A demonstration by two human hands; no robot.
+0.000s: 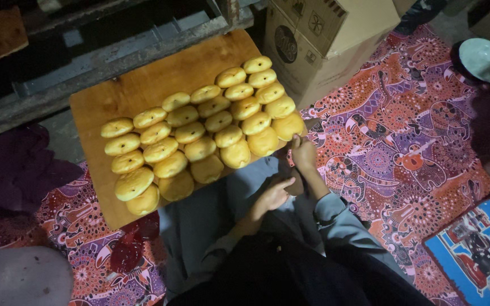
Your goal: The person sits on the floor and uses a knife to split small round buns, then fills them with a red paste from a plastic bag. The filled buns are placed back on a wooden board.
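The right hand (303, 152) pinches the near right corner of the wooden board (137, 90), probably to steady it; the yellow buns (199, 133) lie there in rows. The left hand (273, 195) is loosely curled, holding nothing visible

Pale yellow round buns (199, 133) lie packed in slanted rows on a tilted wooden board (143, 85), filling its lower half; the upper part is bare. The corner bun (288, 126) sits touching the board's near right edge.
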